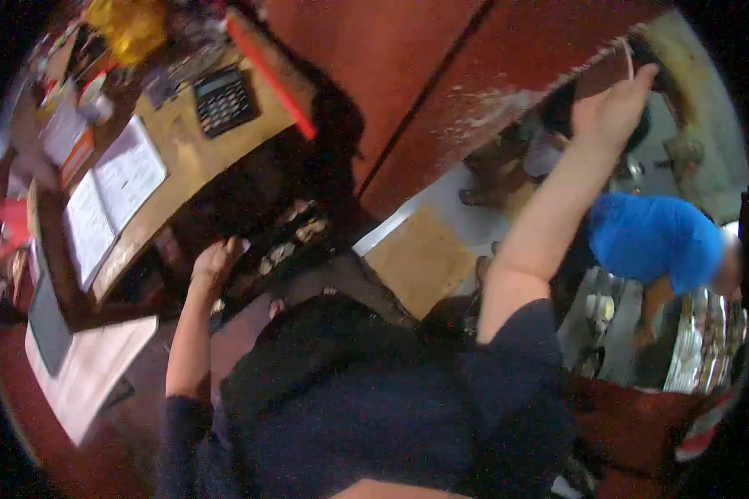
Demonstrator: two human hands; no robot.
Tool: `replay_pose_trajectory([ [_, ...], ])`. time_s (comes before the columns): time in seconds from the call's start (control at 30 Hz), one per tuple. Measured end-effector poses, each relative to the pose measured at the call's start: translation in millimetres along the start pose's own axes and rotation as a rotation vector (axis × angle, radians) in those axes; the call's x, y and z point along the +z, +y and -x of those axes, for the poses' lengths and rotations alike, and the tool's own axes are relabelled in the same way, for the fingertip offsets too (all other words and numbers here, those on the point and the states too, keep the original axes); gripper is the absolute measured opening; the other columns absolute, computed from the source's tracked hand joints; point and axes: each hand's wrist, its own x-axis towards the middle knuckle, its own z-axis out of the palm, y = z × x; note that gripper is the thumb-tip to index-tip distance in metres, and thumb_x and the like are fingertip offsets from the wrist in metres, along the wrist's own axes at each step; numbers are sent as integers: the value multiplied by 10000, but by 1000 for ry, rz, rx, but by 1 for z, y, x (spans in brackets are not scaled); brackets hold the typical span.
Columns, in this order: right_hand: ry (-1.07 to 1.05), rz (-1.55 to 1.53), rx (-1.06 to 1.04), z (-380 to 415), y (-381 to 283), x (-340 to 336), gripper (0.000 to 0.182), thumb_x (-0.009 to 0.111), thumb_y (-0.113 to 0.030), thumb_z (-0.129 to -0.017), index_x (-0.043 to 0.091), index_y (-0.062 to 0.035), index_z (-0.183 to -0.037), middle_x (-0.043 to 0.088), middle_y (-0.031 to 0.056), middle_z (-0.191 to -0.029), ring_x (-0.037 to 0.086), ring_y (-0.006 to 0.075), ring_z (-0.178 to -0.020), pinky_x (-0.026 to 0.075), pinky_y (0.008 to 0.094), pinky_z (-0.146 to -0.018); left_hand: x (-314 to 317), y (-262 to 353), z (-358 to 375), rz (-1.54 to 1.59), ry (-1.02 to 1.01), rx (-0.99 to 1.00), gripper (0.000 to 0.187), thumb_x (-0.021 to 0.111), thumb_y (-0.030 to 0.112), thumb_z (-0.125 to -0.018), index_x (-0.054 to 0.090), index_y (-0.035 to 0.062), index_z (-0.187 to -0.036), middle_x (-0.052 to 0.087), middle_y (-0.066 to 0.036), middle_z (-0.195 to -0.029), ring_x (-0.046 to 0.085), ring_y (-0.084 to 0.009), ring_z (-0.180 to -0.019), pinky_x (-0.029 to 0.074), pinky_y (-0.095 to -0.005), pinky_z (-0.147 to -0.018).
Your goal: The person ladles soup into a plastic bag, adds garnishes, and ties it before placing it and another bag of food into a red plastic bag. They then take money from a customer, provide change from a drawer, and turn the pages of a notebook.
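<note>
My left hand [212, 259] is closed, low beside the dark front of the desk, with a small pale bit at its fingertips that I cannot make out. Close by it, a dark recess [287, 237] under the desktop holds several small light-coloured items. My right arm stretches far out to the upper right. At its end, my right hand [612, 108] has its fingers bent, partly hidden from view, and a thin white curved strip [628, 60] shows at the thumb.
On the wooden desk [195, 158] lie an open notebook [112, 195], a black calculator [223, 100], a red bar [270, 71] and a yellow bag [129, 29]. A person in a blue shirt [653, 237] bends down at right. Brown cardboard [424, 258] lies on the floor.
</note>
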Motion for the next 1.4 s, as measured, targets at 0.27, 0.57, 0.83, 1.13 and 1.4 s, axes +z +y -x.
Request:
replay_pose_trajectory([
  [0.27, -232, -204, 515, 34, -33, 51, 775, 448, -567, -804, 207, -93, -1369, 210, 83, -1422, 192, 291, -1293, 90, 477, -1059, -48, 28, 0, 468, -306, -277, 506, 347, 464, -878, 535, 64, -1123, 606, -161, -1010, 597, -200, -914, 462, -332, -777],
  [0.57, -214, -283, 563, 36, -26, 31, 733, 451, -506, -834, 230, -34, -1349, 247, 105, -1403, 229, 263, -1279, 114, 419, -1062, -59, 17, -14, 124, -318, -457, 432, 384, 384, -885, 547, 28, -1066, 541, -204, -1103, 527, -281, -1015, 434, -390, -825],
  [0.83, -269, -536, 482, 62, 30, -44, 305, 507, -203, -866, 520, 0, -1093, 574, 113, -1065, 547, 225, -968, 432, 340, -859, -3, 35, 42, -128, 293, -179, 409, 420, 383, -884, 509, 64, -1122, 567, -116, -1077, 513, -274, -1010, 356, -425, -865],
  [1.13, 203, 615, -280, 129, -15, -23, 219, 484, -120, -857, 575, 48, -964, 601, 136, -926, 555, 221, -893, 435, 326, -816, -84, 133, 44, 285, 532, 389, 400, 592, 6, -732, 523, 32, -1125, 540, -135, -1141, 509, -308, -1062, 395, -404, -911],
  [1.4, -1953, -78, 312, 271, 9, 46, 169, 561, -69, -729, 604, -37, -890, 619, 141, -866, 607, 293, -816, 478, 363, -698, -103, 172, 86, 787, 73, 544, 670, 729, 247, -682, 418, 22, -1232, 509, -164, -1185, 521, -313, -1054, 418, -364, -879],
])
